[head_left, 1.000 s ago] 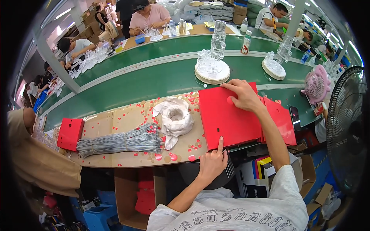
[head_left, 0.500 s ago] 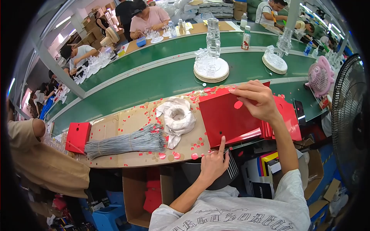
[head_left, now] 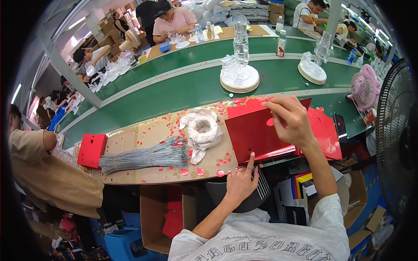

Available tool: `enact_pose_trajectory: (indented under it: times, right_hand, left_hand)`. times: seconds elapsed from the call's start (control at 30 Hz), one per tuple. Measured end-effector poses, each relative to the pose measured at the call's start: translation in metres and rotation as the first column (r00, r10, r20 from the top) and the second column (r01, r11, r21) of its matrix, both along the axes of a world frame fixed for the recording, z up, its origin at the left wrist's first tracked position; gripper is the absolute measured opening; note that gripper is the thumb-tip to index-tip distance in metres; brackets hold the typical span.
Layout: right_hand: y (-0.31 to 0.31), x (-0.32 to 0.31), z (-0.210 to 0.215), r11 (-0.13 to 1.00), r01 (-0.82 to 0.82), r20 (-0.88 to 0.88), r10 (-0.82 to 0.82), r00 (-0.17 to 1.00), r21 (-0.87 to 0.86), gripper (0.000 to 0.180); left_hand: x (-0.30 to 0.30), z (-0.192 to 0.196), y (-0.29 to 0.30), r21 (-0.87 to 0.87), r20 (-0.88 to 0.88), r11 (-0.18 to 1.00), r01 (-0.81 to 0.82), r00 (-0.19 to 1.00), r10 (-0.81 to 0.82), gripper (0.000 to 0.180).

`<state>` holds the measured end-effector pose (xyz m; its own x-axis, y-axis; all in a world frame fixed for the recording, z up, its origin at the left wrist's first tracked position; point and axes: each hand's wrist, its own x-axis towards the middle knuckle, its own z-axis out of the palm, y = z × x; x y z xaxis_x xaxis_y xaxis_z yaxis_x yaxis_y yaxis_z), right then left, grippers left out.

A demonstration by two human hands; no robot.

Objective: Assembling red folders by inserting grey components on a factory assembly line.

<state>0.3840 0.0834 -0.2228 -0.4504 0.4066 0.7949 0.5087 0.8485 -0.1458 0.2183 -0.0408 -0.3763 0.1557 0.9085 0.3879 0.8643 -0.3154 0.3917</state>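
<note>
The right hand [head_left: 291, 118] has its fingers pinched on the far edge of the red card sheet [head_left: 257, 130]; the left hand [head_left: 241, 182], fingers loosely apart, points an index finger at the sheet's near edge.

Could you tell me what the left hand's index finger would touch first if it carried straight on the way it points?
Most likely the red card sheet: the left hand points its fingertip at that sheet's near edge.
</note>
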Motion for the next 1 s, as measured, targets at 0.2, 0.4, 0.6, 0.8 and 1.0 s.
enact_pose_trajectory:
  times: [0.2,0.4,0.6,0.8,1.0]
  right_hand:
    - [-0.005,0.006,-0.002,0.998,0.052,0.089,-0.054,0.995,0.032,0.028]
    - [-0.022,-0.009,-0.001,0.996,0.060,0.187,-0.070,0.980,0.058,0.026]
    - [-0.014,0.005,0.003,0.920,0.293,-0.088,-0.280,0.956,0.258,0.016]
    - [0.032,0.075,0.067,0.799,0.482,-0.258,-0.411,0.874,0.361,0.012]
    - [0.111,0.232,0.014,0.743,0.616,-0.076,-0.652,0.754,-0.260,0.038]
  left_hand:
    - [0.004,0.004,-0.002,-0.027,-0.026,1.000,-0.016,1.000,0.016,0.067]
    - [-0.003,0.005,-0.013,-0.045,0.003,0.998,-0.051,0.999,0.051,0.064]
    - [-0.001,0.026,-0.015,0.174,0.214,0.970,0.171,0.955,-0.207,0.062]
    - [-0.016,0.042,-0.033,0.403,0.362,0.896,0.187,0.867,-0.344,0.049]
    - [-0.024,0.046,-0.026,0.291,0.426,0.949,0.125,0.871,-0.245,0.013]
